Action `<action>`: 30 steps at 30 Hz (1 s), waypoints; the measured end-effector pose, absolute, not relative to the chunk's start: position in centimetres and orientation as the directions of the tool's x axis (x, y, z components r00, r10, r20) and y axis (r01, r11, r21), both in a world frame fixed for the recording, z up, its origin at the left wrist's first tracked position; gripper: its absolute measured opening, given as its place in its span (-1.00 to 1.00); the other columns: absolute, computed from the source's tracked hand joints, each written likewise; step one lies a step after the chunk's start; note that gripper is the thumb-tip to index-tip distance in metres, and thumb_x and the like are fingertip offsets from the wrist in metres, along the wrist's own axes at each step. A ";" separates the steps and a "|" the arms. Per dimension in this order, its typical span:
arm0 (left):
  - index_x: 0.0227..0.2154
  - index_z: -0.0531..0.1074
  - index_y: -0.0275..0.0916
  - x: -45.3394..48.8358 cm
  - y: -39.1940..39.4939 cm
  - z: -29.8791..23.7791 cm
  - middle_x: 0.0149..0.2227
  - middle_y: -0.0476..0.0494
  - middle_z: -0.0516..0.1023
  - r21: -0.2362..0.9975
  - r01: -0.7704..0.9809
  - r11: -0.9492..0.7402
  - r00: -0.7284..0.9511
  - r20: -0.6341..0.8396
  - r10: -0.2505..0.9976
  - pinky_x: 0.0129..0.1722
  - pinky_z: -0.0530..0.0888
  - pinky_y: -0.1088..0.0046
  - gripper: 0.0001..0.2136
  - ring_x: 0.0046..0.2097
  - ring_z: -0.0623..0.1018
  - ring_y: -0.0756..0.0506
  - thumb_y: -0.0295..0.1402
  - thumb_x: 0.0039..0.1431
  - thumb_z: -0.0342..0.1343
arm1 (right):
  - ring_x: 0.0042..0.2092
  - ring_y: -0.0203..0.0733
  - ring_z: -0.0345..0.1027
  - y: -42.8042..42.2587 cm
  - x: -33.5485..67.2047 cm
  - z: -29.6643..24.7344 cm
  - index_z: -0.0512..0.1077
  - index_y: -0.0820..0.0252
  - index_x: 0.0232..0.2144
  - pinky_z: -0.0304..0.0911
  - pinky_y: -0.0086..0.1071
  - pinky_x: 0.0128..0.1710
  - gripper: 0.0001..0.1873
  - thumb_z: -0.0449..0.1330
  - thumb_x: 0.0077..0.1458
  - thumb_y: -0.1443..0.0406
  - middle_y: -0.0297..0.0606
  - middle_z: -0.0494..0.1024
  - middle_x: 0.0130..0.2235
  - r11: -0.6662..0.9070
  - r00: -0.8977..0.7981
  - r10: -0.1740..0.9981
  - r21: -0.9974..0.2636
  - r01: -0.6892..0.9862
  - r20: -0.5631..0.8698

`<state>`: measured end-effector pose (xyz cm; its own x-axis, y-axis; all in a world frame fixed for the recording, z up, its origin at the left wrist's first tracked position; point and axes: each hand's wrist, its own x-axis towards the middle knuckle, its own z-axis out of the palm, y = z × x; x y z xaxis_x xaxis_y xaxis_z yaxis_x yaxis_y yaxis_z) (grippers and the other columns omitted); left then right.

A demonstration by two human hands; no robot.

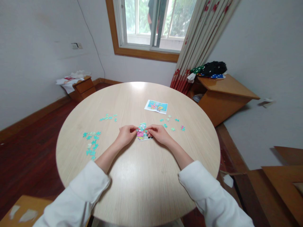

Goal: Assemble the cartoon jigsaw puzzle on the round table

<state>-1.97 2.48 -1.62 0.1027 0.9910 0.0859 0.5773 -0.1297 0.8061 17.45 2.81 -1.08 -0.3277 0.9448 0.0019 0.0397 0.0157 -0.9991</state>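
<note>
A partly joined jigsaw puzzle [141,133], with pink, teal and yellow patches, lies on the round table in front of me. At its left edge, my left hand [127,135] is closed, with thumb and finger pinched on the puzzle's side. From the other side my right hand [159,133] reaches over the puzzle's right part, its fingertips pinched at a small teal puzzle piece [146,130]. My right fingers hide some of that side. Beyond the hands lies a picture sheet [156,107] with pink and yellow cartoon figures.
Loose teal puzzle pieces [92,143] lie at the left of the pale table [142,189], with a smaller group [108,117] behind them. Several scattered pieces [173,129] lie right of my right hand. A wooden cabinet [227,91] bearing cloths stands beyond the table's right edge.
</note>
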 end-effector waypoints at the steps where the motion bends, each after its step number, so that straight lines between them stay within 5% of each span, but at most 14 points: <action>1: -0.32 0.59 -0.27 -1.9 2.4 -1.6 -0.33 -0.18 0.65 0.804 0.580 -0.130 0.101 0.087 0.991 -0.16 0.45 0.36 -0.79 -0.28 0.58 -0.13 -0.42 0.00 0.10 | -0.50 -0.39 0.32 2.8 17.5 -1.1 0.49 0.24 -0.43 0.26 -0.44 -0.42 -0.86 0.20 -0.11 0.30 -0.37 0.47 -0.53 0.016 -0.328 0.945 -0.999 0.037 0.003; 30: -0.34 0.59 -0.22 -1.7 2.1 -0.8 -0.35 -0.15 0.64 0.711 0.693 -0.124 0.080 0.095 0.992 -0.15 0.36 0.32 -0.80 -0.28 0.56 -0.13 -0.42 0.00 0.09 | -0.49 -0.38 0.33 2.9 17.5 -1.0 0.48 0.24 -0.43 0.27 -0.43 -0.41 -0.85 0.20 -0.10 0.28 -0.37 0.46 -0.52 0.023 -0.333 0.943 -0.999 0.047 0.006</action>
